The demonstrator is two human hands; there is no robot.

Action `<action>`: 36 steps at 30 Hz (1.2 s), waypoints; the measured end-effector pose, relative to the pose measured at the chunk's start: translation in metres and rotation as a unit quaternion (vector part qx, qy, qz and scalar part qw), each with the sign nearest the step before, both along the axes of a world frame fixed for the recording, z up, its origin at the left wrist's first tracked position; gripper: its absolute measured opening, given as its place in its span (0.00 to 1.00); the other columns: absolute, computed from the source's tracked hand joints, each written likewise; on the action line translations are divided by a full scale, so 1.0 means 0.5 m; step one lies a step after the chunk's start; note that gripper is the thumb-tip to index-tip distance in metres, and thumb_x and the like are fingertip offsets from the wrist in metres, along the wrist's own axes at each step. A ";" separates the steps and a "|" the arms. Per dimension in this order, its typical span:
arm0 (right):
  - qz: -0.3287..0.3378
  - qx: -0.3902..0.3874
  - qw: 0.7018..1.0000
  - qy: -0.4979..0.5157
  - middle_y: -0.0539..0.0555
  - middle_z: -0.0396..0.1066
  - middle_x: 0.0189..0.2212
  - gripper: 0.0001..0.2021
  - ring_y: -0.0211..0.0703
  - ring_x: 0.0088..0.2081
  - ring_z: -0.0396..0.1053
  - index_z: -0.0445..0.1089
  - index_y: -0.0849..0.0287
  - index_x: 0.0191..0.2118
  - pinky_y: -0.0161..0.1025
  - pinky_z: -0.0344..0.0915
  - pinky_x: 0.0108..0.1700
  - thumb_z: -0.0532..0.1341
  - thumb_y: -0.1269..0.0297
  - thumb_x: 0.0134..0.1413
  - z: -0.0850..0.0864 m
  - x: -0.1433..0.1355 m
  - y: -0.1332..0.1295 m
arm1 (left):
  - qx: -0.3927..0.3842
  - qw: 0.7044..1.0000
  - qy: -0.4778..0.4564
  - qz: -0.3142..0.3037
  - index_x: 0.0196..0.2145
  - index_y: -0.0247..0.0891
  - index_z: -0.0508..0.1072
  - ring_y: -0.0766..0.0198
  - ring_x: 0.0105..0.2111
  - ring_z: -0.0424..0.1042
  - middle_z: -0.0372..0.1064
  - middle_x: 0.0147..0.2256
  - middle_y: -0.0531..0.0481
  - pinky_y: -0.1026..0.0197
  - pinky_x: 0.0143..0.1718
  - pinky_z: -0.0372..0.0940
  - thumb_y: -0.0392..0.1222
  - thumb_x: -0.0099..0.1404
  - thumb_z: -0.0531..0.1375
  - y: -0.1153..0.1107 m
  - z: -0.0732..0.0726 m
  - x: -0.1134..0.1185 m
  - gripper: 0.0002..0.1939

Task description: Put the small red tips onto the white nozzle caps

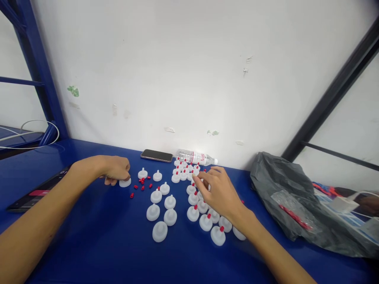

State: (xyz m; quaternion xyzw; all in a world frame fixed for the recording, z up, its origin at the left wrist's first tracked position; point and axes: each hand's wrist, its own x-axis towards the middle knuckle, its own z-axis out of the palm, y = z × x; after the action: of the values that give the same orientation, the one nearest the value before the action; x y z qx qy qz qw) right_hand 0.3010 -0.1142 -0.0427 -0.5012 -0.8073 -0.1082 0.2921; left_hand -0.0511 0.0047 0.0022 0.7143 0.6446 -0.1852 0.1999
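Observation:
My left hand (117,169) is closed at the left, its fingers on a white nozzle cap (125,182) on the blue table (103,236). Over the group of red-tipped white caps (193,213) at the right is my right hand (215,188), its thumb and index finger slightly apart near a red tip; whether they hold anything is hard to tell. Several small loose red tips (142,188) lie between the hands. White caps without red tips (160,231) stand in the middle.
A phone (156,155) and a clear bottle (195,157) lie by the wall. Under my left forearm is a dark tablet-like device (29,200). A grey plastic bag (272,173) with a clear packet of red pieces (296,217) lies at the right.

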 end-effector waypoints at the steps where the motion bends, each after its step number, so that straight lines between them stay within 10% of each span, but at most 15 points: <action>1: 0.001 -0.016 1.000 -0.007 0.48 0.76 0.23 0.19 0.48 0.30 0.75 0.78 0.53 0.33 0.61 0.68 0.66 0.62 0.60 0.83 0.000 0.000 0.000 | -0.011 1.000 0.004 0.001 0.61 0.41 0.80 0.51 0.53 0.83 0.81 0.58 0.43 0.44 0.54 0.82 0.54 0.80 0.69 -0.003 0.002 0.001 0.19; 20: 0.035 -0.068 0.995 -0.061 0.50 0.84 0.30 0.10 0.53 0.39 0.82 0.84 0.52 0.36 0.62 0.70 0.62 0.75 0.63 0.74 -0.026 -0.003 0.008 | -0.042 0.996 -0.043 -0.060 0.55 0.38 0.81 0.56 0.45 0.83 0.83 0.50 0.46 0.50 0.47 0.82 0.55 0.81 0.68 -0.017 0.001 0.018 0.18; 28: 0.032 -0.068 0.996 -0.055 0.49 0.84 0.30 0.10 0.51 0.38 0.82 0.84 0.52 0.36 0.60 0.69 0.62 0.74 0.64 0.75 -0.024 -0.004 0.006 | -0.110 0.989 -0.053 -0.079 0.29 0.37 0.80 0.64 0.27 0.77 0.81 0.30 0.52 0.58 0.35 0.76 0.49 0.77 0.71 -0.036 0.027 -0.011 0.19; 36: 0.034 -0.099 0.993 -0.049 0.48 0.84 0.28 0.14 0.52 0.37 0.82 0.82 0.52 0.34 0.62 0.68 0.64 0.75 0.58 0.75 -0.021 -0.006 0.005 | -0.060 0.992 -0.059 -0.096 0.53 0.37 0.82 0.57 0.43 0.83 0.83 0.48 0.47 0.51 0.46 0.82 0.54 0.81 0.69 -0.041 0.015 0.039 0.16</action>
State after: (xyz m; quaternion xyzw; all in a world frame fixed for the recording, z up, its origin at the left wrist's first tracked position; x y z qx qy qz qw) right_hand 0.2981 -0.1115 -0.0533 -0.4939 -0.8439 -0.0424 0.2052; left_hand -0.0318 -0.0160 0.0098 0.7695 0.5475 -0.1992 0.2614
